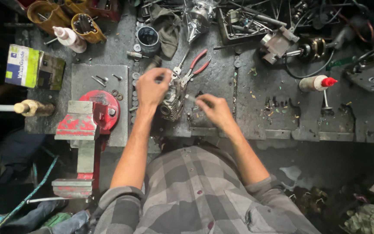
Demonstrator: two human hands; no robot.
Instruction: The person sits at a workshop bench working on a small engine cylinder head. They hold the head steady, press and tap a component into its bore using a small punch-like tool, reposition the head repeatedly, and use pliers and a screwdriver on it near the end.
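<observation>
The left hand (151, 89) clamps the metal engine part (172, 100); right hand (213, 109) fingers pinch something small beside it. Steadiness should matter: 1 firm grip, fine fingertip work.

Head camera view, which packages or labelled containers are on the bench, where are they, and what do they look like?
Cardboard box: far left, rectangular, white, green and yellow.
White squeeze bottle: upper left, lying tilted.
Red-capped squeeze bottle: right, on its side.
Clear plastic bag: top centre, crinkled.

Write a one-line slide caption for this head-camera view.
Left hand steadies a small grey metal engine part on a grimy workbench; right hand works beside it.
</observation>
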